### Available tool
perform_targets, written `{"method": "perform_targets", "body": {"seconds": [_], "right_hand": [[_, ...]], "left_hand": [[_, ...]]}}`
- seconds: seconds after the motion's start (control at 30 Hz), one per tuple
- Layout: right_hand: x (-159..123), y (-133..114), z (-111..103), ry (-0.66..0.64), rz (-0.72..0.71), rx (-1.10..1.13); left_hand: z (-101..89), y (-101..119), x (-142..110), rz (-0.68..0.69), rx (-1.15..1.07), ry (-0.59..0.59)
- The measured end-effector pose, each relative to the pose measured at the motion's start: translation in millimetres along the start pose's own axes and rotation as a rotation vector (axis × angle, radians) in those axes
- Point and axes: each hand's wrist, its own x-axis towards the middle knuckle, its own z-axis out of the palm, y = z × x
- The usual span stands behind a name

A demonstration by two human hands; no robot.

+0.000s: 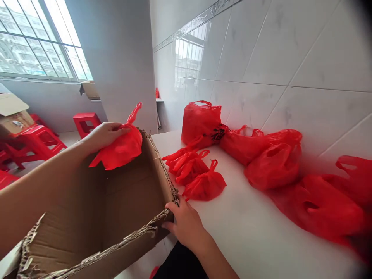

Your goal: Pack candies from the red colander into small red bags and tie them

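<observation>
Head view: left hand [106,135] at 10 o'clock, closed around tied red plastic bag [120,149], bag over far corner of open cardboard box [128,190]. Right hand [186,224] at 6 o'clock, narrow grip on box's torn corrugated rim. More knotted red bags [205,186] on white counter [261,240], spread from 12 to 3 o'clock, smallest just beside box. White tiled wall [290,50] behind them. Red plastic stools [86,123] on floor, 10 o'clock.
</observation>
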Motion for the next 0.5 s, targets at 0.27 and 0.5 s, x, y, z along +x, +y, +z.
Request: {"method": "perform_targets", "body": {"seconds": [0.27, 0.5], "right_hand": [[-17, 36, 53, 0.298, -0.218, 0.025], [-24, 54, 72, 0.275, -0.103, 0.044]], "left_hand": [[20.2, -110, 56, -0.478, 0.058, -0.306], [86.6, -191, 88, -0.569, -0.034, -0.199]]}}
